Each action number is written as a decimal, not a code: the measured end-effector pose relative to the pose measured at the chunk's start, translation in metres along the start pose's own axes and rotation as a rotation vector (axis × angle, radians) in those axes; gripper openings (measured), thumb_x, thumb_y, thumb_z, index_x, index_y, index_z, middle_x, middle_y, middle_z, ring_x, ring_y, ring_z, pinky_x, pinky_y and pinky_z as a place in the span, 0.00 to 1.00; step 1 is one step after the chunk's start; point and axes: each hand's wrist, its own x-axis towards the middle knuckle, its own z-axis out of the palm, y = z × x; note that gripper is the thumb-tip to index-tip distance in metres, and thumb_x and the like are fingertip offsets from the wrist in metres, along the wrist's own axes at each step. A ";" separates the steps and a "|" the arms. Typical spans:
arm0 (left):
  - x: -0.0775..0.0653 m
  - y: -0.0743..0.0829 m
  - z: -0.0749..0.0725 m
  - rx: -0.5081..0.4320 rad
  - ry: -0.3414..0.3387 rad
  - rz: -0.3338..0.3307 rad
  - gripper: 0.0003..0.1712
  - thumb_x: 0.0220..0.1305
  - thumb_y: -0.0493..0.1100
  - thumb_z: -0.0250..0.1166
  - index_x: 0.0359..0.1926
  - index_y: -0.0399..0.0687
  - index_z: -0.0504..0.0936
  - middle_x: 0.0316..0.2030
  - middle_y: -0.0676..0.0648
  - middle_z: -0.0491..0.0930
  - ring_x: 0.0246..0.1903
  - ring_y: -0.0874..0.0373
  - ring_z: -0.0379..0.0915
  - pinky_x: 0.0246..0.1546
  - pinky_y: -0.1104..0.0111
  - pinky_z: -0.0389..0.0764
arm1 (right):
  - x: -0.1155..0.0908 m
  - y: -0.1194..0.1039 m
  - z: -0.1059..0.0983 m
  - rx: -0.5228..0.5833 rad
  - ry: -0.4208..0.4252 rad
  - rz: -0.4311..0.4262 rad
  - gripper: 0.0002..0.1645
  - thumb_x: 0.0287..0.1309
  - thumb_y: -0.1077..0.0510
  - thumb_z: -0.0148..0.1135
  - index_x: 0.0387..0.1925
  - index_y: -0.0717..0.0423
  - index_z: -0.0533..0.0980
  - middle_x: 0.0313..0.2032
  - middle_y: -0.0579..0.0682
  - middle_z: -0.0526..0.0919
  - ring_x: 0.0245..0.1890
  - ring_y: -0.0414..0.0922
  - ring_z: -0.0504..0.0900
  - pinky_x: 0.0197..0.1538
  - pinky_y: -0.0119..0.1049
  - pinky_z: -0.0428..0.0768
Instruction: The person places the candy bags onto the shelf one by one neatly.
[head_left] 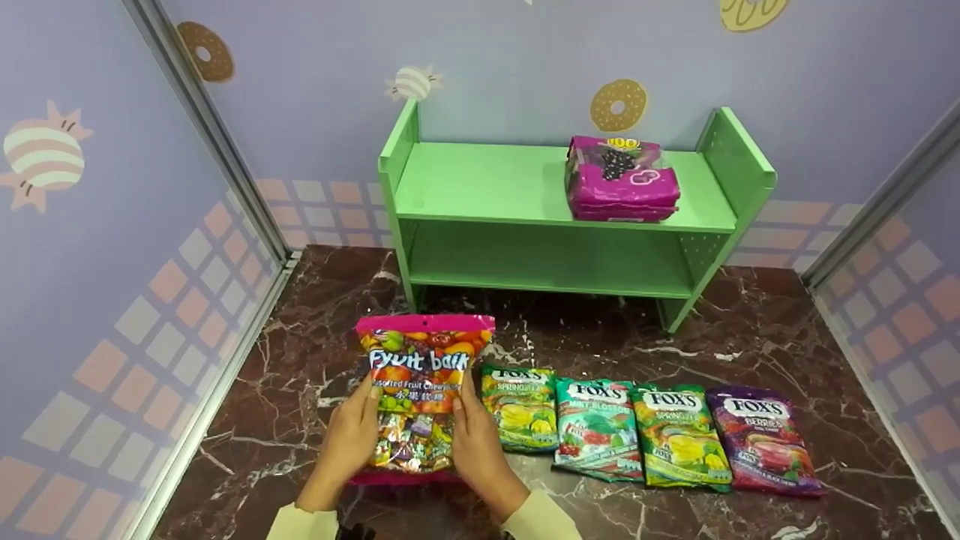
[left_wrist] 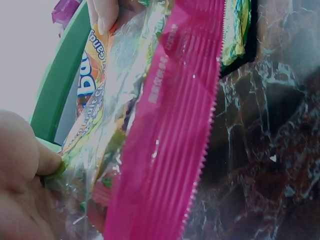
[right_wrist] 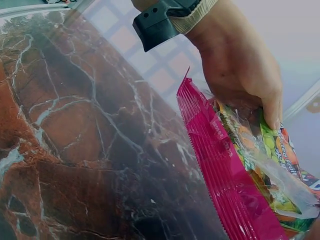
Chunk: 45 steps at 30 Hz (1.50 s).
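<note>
A fruit chew candy bag (head_left: pixel 417 375) with pink sealed edges is held upright between both hands above the floor. My left hand (head_left: pixel 351 431) grips its left side, thumb on the printed front. On the opposite side my right hand (head_left: pixel 480 442) holds it the same way. Wrapped sweets show through the lower window. In the left wrist view, the pink bottom seal (left_wrist: pixel 167 125) runs past the left hand (left_wrist: pixel 22 175). The right wrist view shows the left hand (right_wrist: pixel 245 65) on the bag's far side. Fingers behind the bag are mostly hidden.
Several Fox's candy bags lie in a row to the right: yellow-green (head_left: pixel 519 412), teal (head_left: pixel 598 431), another yellow-green (head_left: pixel 682 442) and purple (head_left: pixel 766 446). Behind stands a green two-tier shelf (head_left: pixel 487 180), a magenta candy pack (head_left: pixel 624 184) on its top. Dark marble floor (head_left: pixel 247 450) lies between patterned walls.
</note>
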 end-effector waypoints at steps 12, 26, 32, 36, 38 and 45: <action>0.004 0.011 0.001 -0.018 0.015 0.057 0.25 0.76 0.38 0.44 0.69 0.30 0.62 0.60 0.28 0.72 0.59 0.35 0.71 0.64 0.47 0.67 | -0.002 -0.007 -0.009 -0.016 0.052 -0.039 0.32 0.77 0.57 0.35 0.76 0.59 0.42 0.73 0.62 0.52 0.59 0.61 0.73 0.59 0.44 0.74; 0.008 0.021 0.004 -0.009 0.029 0.093 0.25 0.76 0.39 0.45 0.67 0.28 0.63 0.61 0.27 0.70 0.62 0.36 0.68 0.64 0.46 0.67 | -0.003 -0.009 -0.018 0.045 0.090 -0.058 0.32 0.76 0.59 0.36 0.75 0.60 0.43 0.74 0.61 0.50 0.73 0.57 0.55 0.71 0.51 0.59; 0.011 0.026 0.005 -0.018 0.018 0.088 0.26 0.77 0.41 0.44 0.69 0.31 0.62 0.46 0.26 0.79 0.48 0.36 0.77 0.62 0.48 0.71 | -0.004 -0.012 -0.023 0.065 0.091 -0.055 0.32 0.77 0.58 0.35 0.75 0.58 0.42 0.75 0.59 0.47 0.72 0.57 0.58 0.71 0.49 0.60; 0.013 0.028 0.005 -0.021 0.021 0.109 0.26 0.76 0.40 0.44 0.69 0.31 0.62 0.53 0.26 0.76 0.55 0.37 0.75 0.62 0.47 0.70 | -0.003 -0.015 -0.027 0.066 0.086 -0.044 0.32 0.77 0.57 0.36 0.76 0.55 0.42 0.75 0.59 0.46 0.38 0.48 0.77 0.63 0.40 0.70; 0.013 0.030 0.005 -0.020 0.025 0.119 0.26 0.76 0.40 0.45 0.69 0.30 0.63 0.60 0.28 0.71 0.61 0.37 0.70 0.63 0.47 0.68 | -0.003 -0.017 -0.029 0.061 0.084 -0.044 0.32 0.77 0.57 0.35 0.76 0.55 0.42 0.75 0.59 0.45 0.24 0.40 0.66 0.54 0.36 0.72; 0.015 0.037 0.004 -0.035 0.023 0.135 0.26 0.76 0.39 0.44 0.68 0.28 0.62 0.65 0.31 0.66 0.65 0.38 0.64 0.66 0.48 0.66 | -0.004 -0.022 -0.033 0.055 0.119 -0.075 0.31 0.76 0.58 0.36 0.75 0.58 0.45 0.75 0.58 0.47 0.50 0.53 0.81 0.59 0.39 0.76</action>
